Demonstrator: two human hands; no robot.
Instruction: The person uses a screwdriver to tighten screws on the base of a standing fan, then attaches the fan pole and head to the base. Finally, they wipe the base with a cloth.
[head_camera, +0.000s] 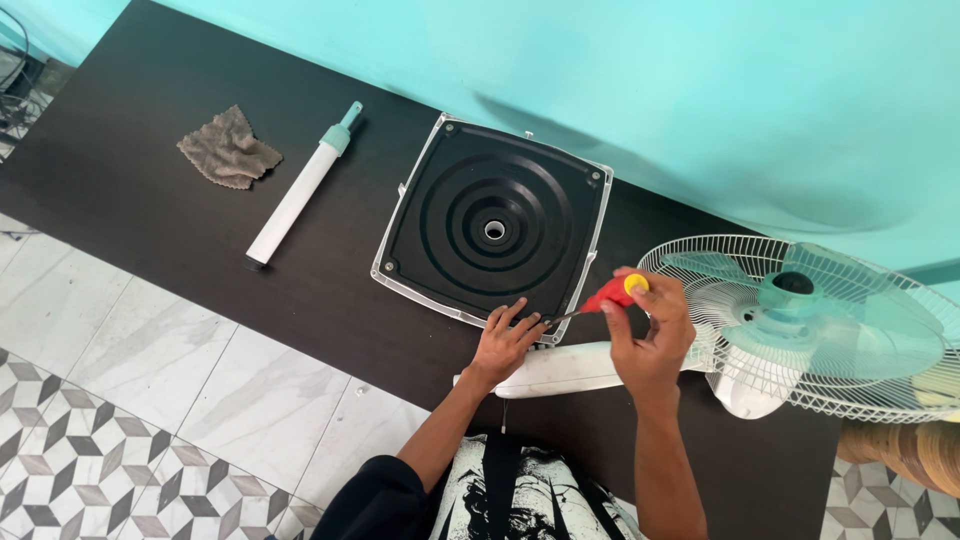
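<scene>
A square black fan base (494, 228) with a white rim lies upside down on a dark table (150, 180). My left hand (508, 340) rests flat, fingers spread, on the base's near right corner. My right hand (650, 325) grips a screwdriver (605, 296) with a red handle and yellow cap; its shaft points left and down toward that same corner, beside my left fingertips. The fan's white pole (565, 368) lies under my hands and leads to the fan head (810, 320) with its wire cage and pale green blades on the right.
A white tube with a pale green end (303, 186) lies left of the base. A crumpled brown cloth (229, 150) sits farther left. A turquoise wall runs behind the table. Patterned tile floor shows at the lower left.
</scene>
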